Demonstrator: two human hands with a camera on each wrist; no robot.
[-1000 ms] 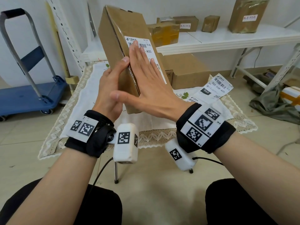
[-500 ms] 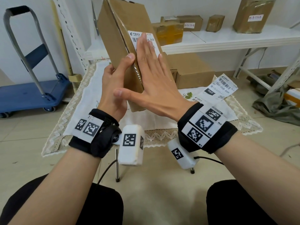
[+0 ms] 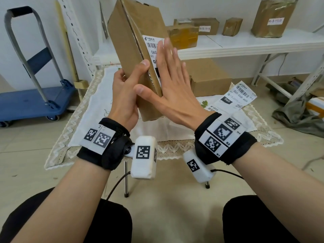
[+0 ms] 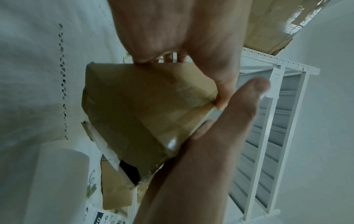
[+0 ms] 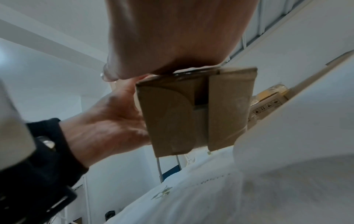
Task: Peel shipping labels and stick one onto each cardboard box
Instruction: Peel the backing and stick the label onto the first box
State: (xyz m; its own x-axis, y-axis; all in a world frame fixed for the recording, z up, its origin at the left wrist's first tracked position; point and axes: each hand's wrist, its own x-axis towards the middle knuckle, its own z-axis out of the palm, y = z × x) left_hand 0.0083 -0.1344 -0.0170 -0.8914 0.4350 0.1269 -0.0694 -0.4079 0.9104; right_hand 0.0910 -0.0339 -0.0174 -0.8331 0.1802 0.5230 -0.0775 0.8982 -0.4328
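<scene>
A long cardboard box [image 3: 129,41] stands tilted on end above the small table, its lower end toward me [image 5: 191,115]. My left hand [image 3: 126,95] grips its near edge, thumb on the labelled face. A white shipping label [image 3: 151,45] is stuck on that face. My right hand [image 3: 168,81] lies flat with straight fingers over the label's lower part. In the left wrist view the box's [image 4: 145,109] corner sits in the left hand [image 4: 191,37]. A strip of loose labels [image 3: 235,98] lies on the table at the right.
A second cardboard box [image 3: 208,78] rests on the white lace tablecloth [image 3: 91,109] behind my hands. Several labelled boxes [image 3: 208,26] stand on a white shelf [image 3: 254,44]. A blue hand trolley [image 3: 35,100] is at the left. Clutter lies on the floor at the right.
My right hand has slid up and slightly right along the label. The box has tipped a little more upright in my left hand.
</scene>
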